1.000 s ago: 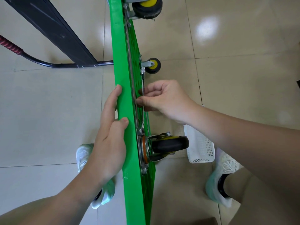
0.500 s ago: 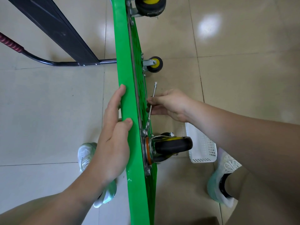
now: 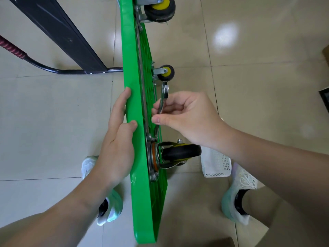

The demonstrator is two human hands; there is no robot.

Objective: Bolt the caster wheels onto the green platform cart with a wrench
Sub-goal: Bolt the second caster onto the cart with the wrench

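The green platform cart [image 3: 142, 202] stands on edge between the person's feet, a stiff plastic slab that looks light but tippy, so the left hand [image 3: 117, 154] grips its upper rim, thumb over the edge. Just beyond, by the black caster wheel [image 3: 181, 153], the right hand [image 3: 188, 120] pinches the thin steel wrench [image 3: 162, 102] mid-shank between thumb and curled fingers, its lower end at a plate bolt [image 3: 150, 137]. That rigid, slick bar would likely give more leverage held nearer its free upper end.

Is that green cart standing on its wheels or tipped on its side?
On its side: the green cart stands edge-up, caster wheels pointing sideways, left hand gripping it.
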